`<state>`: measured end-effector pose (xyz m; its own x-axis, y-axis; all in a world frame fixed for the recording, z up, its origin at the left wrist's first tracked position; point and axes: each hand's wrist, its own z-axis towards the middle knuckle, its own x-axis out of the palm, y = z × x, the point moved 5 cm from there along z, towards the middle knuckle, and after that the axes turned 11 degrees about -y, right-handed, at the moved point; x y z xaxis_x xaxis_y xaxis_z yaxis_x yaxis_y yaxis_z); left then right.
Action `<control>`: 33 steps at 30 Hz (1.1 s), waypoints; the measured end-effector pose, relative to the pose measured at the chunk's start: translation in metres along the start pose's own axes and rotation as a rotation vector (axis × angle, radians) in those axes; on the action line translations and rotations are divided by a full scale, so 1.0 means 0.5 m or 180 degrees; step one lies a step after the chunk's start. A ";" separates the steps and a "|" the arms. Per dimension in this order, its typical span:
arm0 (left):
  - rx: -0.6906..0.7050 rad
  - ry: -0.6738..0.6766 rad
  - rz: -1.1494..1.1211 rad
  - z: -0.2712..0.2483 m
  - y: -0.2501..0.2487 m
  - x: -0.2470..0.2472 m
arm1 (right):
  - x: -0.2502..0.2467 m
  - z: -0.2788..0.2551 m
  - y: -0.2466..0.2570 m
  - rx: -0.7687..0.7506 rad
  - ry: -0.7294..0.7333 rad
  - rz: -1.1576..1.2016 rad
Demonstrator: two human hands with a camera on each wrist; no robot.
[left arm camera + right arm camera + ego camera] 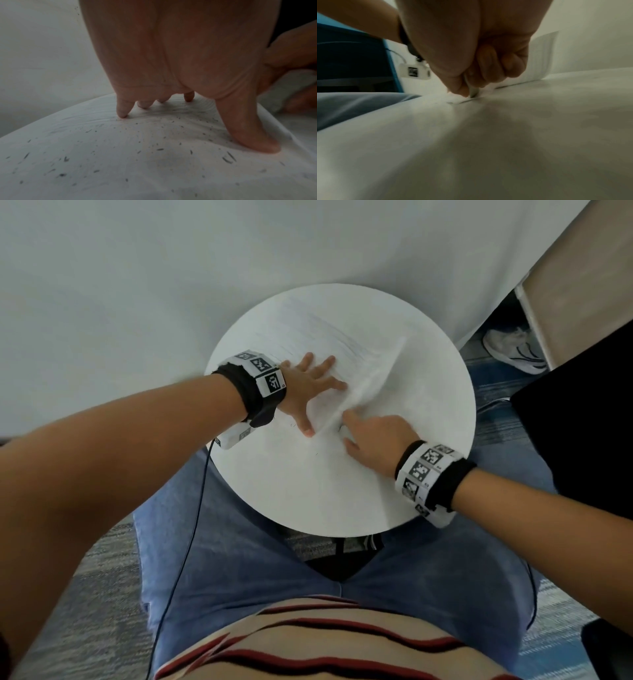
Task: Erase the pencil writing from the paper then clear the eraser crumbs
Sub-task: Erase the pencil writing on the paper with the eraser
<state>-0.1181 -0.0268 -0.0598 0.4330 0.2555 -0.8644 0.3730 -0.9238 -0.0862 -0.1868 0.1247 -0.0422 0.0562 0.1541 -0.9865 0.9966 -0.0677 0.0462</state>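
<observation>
A ruled sheet of paper (318,337) lies on a round white table (308,494). My left hand (315,402) presses flat on the sheet with spread fingers, fingertips (122,114) and thumb (257,142) bearing down. Dark eraser crumbs (159,148) and faint pencil smudges speckle the paper under that hand. My right hand (346,429) has curled fingers and pinches the paper's near right edge (469,93). The right part of the sheet (542,54) stands raised off the table and looks blurred in the head view. No eraser shows clearly.
The table stands over my knees in blue jeans (239,559), close to a white wall (137,268). A thin cable (191,542) hangs from my left wrist. A white shoe (513,350) and a black object (582,440) sit at the right.
</observation>
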 end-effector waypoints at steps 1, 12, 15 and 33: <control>0.0011 0.0009 -0.0014 0.001 0.000 0.000 | 0.007 -0.009 0.019 -0.0116 0.0111 -0.0028; -0.0200 -0.0214 0.0351 0.006 -0.033 0.007 | -0.017 0.003 -0.025 0.0288 -0.0011 0.0327; -0.0224 -0.0169 0.0343 0.003 -0.032 0.001 | 0.010 -0.009 0.006 -0.0019 0.0465 0.0591; -0.0157 -0.0114 0.0276 -0.002 -0.028 0.006 | 0.010 -0.014 0.065 -0.0375 0.0272 0.0226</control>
<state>-0.1210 -0.0129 -0.0607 0.4362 0.1639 -0.8848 0.3756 -0.9267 0.0135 -0.1537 0.1301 -0.0447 0.1268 0.2366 -0.9633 0.9898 0.0340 0.1386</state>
